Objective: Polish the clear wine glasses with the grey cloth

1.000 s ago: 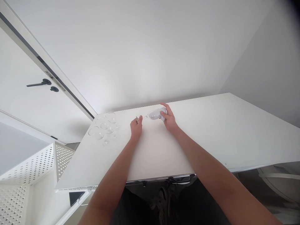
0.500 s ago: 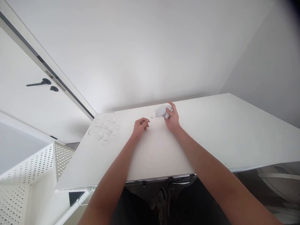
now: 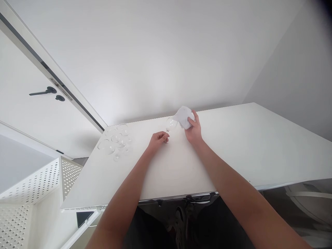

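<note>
A clear wine glass (image 3: 171, 124) is held above the white table by its stem, tilted with the bowl toward the upper right. My left hand (image 3: 160, 138) is closed on that stem, and part of the foot shows below the fingers. Just right of the bowl, my right hand (image 3: 193, 128) grips a white cloth (image 3: 183, 117). The cloth hangs spread out beside the bowl's rim; whether the two touch I cannot tell. Several clear stemmed glasses (image 3: 116, 139) stand close together at the left of the table.
The white table (image 3: 233, 145) runs along a plain wall (image 3: 166, 52). To the left are a door with a black handle (image 3: 46, 91) and a white perforated panel (image 3: 38, 180). A dark object with a curved pale bar lies beyond the front right edge.
My right hand has drawn the cloth up and right, away from the bowl, and the cloth has opened out. The glass in my left hand has tipped more upright.
</note>
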Tool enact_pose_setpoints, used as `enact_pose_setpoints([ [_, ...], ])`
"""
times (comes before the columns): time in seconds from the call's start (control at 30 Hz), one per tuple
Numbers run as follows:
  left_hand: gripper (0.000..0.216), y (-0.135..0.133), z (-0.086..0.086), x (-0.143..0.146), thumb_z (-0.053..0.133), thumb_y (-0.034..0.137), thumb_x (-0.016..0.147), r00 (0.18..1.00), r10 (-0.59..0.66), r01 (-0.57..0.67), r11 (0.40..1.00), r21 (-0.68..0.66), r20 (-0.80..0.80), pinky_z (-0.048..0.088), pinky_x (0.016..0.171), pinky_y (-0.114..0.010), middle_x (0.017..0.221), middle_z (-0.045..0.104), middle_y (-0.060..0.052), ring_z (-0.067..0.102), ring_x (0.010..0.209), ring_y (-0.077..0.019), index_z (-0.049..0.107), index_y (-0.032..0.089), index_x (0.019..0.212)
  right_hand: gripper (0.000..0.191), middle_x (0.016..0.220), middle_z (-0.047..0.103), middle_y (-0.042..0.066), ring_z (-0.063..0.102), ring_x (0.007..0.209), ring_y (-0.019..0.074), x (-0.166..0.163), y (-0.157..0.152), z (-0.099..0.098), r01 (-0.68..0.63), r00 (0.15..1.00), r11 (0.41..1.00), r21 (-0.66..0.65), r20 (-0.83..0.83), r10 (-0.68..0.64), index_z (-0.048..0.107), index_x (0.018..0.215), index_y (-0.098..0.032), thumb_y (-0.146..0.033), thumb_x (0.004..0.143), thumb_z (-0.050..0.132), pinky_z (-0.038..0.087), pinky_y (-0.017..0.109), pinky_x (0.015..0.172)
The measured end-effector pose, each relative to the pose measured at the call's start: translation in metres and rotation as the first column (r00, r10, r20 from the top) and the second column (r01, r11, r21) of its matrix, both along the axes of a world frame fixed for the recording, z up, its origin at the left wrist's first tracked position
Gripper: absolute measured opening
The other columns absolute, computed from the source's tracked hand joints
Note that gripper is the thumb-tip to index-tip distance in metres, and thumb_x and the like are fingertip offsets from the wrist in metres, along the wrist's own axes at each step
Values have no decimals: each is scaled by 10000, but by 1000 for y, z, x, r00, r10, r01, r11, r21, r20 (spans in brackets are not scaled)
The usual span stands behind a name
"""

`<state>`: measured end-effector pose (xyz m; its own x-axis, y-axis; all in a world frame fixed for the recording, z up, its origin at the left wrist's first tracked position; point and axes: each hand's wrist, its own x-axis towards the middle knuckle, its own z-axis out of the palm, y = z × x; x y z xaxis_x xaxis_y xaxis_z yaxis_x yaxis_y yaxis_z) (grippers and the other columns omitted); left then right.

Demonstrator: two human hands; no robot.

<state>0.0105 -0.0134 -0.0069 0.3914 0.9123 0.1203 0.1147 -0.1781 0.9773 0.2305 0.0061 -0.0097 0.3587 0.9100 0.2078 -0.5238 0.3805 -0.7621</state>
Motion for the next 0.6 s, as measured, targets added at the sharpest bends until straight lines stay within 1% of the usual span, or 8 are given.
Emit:
enact_pose_setpoints([
  [0.07, 358, 0, 1, 0, 640, 537, 891, 1000, -5, 5, 1000, 11, 23, 553, 815, -336, 817, 663, -53, 616, 776, -153, 736, 192, 896, 543, 1332, 624, 65, 598, 1199, 258, 1, 1, -1, 8, 1000, 1000, -17, -28, -8, 583, 1268, -296, -394, 767, 767, 548, 377, 864],
  [0.13, 374, -1, 2, 0, 638, 547, 889, 999, -32, 32, 999, 13, 21, 555, 800, -329, 837, 664, -59, 613, 791, -155, 736, 187, 913, 464, 1279, 662, 75, 611, 1178, 269, -1, 2, -1, -45, 998, 999, -29, -44, 44, 634, 1167, -256, -369, 745, 791, 551, 377, 869],
  [0.23, 384, -3, 4, 1, 640, 546, 887, 995, -94, 94, 996, 2, -21, 542, 742, -308, 813, 651, -55, 596, 765, -151, 734, 175, 907, 364, 1161, 713, 65, 647, 1093, 276, -7, -1, 0, -207, 976, 978, -20, -80, 205, 667, 1056, -232, -302, 725, 803, 559, 382, 831],
  [0.3, 368, -4, 4, 2, 646, 529, 888, 991, -128, 128, 992, -7, -48, 527, 714, -298, 786, 635, -43, 580, 728, -139, 731, 171, 906, 306, 1086, 731, 71, 663, 1031, 287, -11, -4, 3, -339, 936, 941, -9, -105, 336, 677, 1021, -214, -276, 737, 774, 565, 404, 794],
  [0.37, 357, -5, 5, 3, 645, 519, 891, 989, -137, 137, 991, -5, -57, 520, 707, -295, 781, 628, -38, 574, 719, -135, 731, 173, 912, 268, 1035, 740, 87, 669, 988, 302, -13, -8, 6, -437, 893, 899, 1, -115, 434, 683, 1020, -198, -299, 775, 726, 569, 438, 768],
  [0.47, 362, -4, 4, 2, 638, 532, 888, 995, -88, 88, 996, 8, -46, 508, 673, -283, 784, 620, -42, 568, 743, -145, 733, 183, 906, 272, 1008, 746, 95, 674, 959, 312, -15, -13, 12, -500, 860, 866, 14, -106, 499, 684, 1058, -202, -355, 835, 662, 566, 462, 755],
  [0.6, 345, -1, 2, 2, 648, 527, 879, 1000, 5, -4, 1000, 29, -17, 479, 610, -264, 789, 592, -42, 528, 736, -143, 736, 194, 891, 315, 1029, 742, 96, 669, 942, 303, -16, -14, 13, -566, 822, 824, -13, -84, 564, 692, 1095, -194, -413, 879, 626, 558, 437, 741],
])
